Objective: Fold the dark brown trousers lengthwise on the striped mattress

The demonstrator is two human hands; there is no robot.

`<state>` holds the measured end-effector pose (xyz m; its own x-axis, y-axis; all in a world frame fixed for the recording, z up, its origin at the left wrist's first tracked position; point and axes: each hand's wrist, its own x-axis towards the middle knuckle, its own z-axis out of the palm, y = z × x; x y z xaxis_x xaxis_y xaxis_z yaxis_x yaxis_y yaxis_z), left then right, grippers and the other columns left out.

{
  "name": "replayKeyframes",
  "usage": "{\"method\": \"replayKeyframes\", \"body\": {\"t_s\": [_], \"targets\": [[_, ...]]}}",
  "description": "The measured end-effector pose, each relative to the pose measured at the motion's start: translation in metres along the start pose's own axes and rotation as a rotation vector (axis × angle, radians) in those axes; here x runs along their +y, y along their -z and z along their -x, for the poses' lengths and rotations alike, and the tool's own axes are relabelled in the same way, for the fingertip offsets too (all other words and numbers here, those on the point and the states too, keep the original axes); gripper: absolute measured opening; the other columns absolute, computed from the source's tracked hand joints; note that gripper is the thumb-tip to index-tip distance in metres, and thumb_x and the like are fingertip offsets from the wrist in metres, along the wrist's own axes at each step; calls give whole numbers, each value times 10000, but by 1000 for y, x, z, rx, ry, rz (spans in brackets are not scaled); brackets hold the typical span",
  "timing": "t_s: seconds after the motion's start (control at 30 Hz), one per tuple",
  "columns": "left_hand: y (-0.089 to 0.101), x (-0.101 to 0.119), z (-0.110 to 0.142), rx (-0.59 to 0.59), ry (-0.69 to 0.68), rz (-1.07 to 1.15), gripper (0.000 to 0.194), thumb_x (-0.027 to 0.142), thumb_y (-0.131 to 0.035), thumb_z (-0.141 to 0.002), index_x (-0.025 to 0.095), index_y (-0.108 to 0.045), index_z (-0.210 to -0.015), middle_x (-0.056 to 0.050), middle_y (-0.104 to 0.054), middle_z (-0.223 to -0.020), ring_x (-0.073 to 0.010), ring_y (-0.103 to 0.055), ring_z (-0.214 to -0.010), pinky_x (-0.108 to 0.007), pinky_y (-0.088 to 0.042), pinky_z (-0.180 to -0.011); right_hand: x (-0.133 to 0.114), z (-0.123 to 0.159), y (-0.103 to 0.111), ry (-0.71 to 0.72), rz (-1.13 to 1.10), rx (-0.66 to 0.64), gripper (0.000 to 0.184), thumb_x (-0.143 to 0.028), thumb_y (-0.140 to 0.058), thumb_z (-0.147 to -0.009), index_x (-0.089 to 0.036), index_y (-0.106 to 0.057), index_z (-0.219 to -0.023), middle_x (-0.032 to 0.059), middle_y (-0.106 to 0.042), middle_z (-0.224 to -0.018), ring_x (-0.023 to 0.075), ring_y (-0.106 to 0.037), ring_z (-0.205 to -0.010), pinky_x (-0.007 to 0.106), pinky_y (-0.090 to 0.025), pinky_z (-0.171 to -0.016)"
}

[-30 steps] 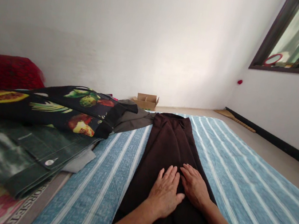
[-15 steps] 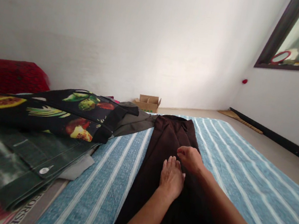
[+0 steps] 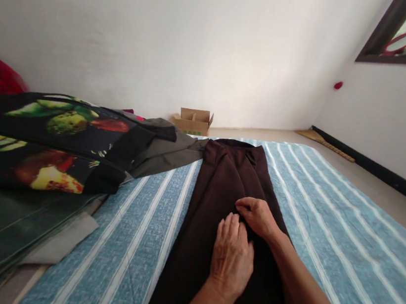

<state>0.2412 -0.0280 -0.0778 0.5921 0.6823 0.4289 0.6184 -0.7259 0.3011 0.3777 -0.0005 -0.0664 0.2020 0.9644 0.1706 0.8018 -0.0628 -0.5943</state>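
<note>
A long dark brown garment (image 3: 215, 198), trousers by its look, lies lengthwise on the striped bed, with its waist at the far end. My left hand (image 3: 233, 258) rests palm down on the cloth, its fingers stretched forward and close together. Just ahead and to the right, my right hand (image 3: 260, 217) is bent over the same garment, its fingers curled in a pinch. Whatever those fingertips hold, if anything, is hidden. The two hands nearly meet, left fingertips beside the right hand's fingers.
To the left lie a black fruit-print garment (image 3: 67, 129), a dark green denim piece (image 3: 9, 226) and a grey garment (image 3: 173, 153). Blue striped bedding (image 3: 141, 223) spreads beneath. A cardboard box (image 3: 194, 120) stands beyond the bed by the wall. A broom (image 3: 325, 144) lies at right.
The view has tilted down and shifted right. My left hand still lies on the garment. My right hand has come slightly closer to it, its fingers still curled.
</note>
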Motion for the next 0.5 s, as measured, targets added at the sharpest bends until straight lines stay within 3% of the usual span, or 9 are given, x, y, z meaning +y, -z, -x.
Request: {"method": "replayKeyframes", "body": {"t_s": [0.23, 0.5], "targets": [[3, 1, -1, 53, 25, 57, 270, 112, -536, -760, 107, -552, -1030, -149, -525, -1165, -306, -480, -1126, -510, -408, -967, -8, 2, 5, 87, 150, -31, 180, -229, -528, -847, -203, -678, -943, 25, -676, -918, 144, -615, -859, 215, -431, -761], [4, 0, -1, 51, 5, 78, 282, 84, -494, -767, 85, -575, -1037, -159, -551, -1104, -302, -486, -1101, -492, -406, -976, -23, 2, 5, 93, 453, -110, 266, -224, -417, -890, -197, -655, -775, 56, -631, -825, 162, -600, -770, 240, -390, -640]]}}
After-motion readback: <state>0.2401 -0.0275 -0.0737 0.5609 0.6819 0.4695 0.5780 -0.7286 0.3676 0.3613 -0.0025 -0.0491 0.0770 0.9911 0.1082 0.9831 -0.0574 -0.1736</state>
